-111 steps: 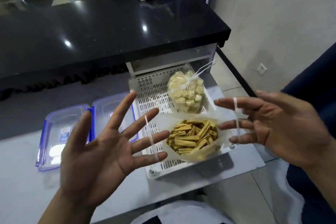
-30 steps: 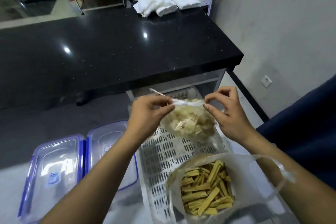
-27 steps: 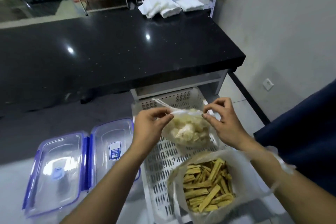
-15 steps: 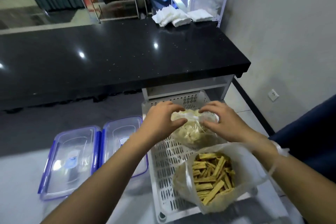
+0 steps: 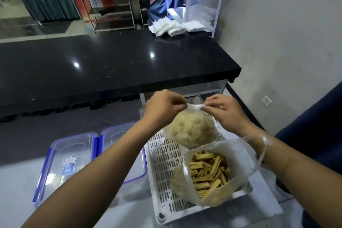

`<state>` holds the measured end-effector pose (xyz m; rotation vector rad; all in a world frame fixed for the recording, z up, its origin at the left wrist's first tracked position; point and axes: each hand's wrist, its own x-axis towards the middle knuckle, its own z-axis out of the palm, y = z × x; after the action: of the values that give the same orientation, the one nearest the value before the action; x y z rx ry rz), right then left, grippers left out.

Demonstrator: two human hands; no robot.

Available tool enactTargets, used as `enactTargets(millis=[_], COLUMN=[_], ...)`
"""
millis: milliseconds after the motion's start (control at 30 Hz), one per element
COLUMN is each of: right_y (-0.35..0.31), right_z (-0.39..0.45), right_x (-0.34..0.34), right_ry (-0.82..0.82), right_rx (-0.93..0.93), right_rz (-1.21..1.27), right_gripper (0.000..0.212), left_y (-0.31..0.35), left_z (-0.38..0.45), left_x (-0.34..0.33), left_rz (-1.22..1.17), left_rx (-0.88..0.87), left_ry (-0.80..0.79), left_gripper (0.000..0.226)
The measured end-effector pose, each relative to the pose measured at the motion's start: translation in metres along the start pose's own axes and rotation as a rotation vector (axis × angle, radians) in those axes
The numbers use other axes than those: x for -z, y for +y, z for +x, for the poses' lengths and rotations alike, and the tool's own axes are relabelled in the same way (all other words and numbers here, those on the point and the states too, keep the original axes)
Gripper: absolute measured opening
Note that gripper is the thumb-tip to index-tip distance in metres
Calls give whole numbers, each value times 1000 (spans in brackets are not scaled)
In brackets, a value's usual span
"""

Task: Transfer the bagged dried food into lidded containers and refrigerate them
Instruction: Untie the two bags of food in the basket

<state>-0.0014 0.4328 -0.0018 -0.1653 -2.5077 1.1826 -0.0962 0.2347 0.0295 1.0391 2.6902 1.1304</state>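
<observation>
Both hands are up on the knot now: the left hand [image 5: 162, 104] pinches the twisted neck of the bag of pale dried pieces [image 5: 192, 128] from one side, the right hand [image 5: 224, 109] pinches it from the other, fingertips nearly meeting over the top. The bag sits at the far end of the white slotted basket [image 5: 162, 163], its neck pointing up between the two hands, so the tie looks set to be pulled apart sideways, left and right. Just nearer the person, in the same basket, the bag of yellow sticks [image 5: 209, 172] stands with its mouth already open, one handle looped round the right wrist. The two clear lidded containers [image 5: 68, 161] wait on the tabletop to the left of the basket, lids on, closest to the left arm. Nothing looks poured yet.
</observation>
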Motion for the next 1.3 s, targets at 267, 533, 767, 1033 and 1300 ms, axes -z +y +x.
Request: enactTargets(millis=[267,533,767,1033,1300], right_y=[30,-4,-31,-53,-48], right_z=[-24,-1,39,40,54], right_x=[-2,22,29,31,53], right_ry=[50,-122,227,328,38], right_rx=[-536,-290,135,-235,-385], right_rz=[524,283,-147,586,854], right_gripper=[13,27,6,9,28], left_y=[-31,-31,-4,24,29], left_z=[-43,-33,5,5,-1], left_x=[-11,19,38,78,83], left_rz=[-757,-663,-627,-1205,-1250], left_rx=[550,435,370,449,399], left_ry=[127,12,41,-76,-103], left_gripper=[8,16,36,29,48])
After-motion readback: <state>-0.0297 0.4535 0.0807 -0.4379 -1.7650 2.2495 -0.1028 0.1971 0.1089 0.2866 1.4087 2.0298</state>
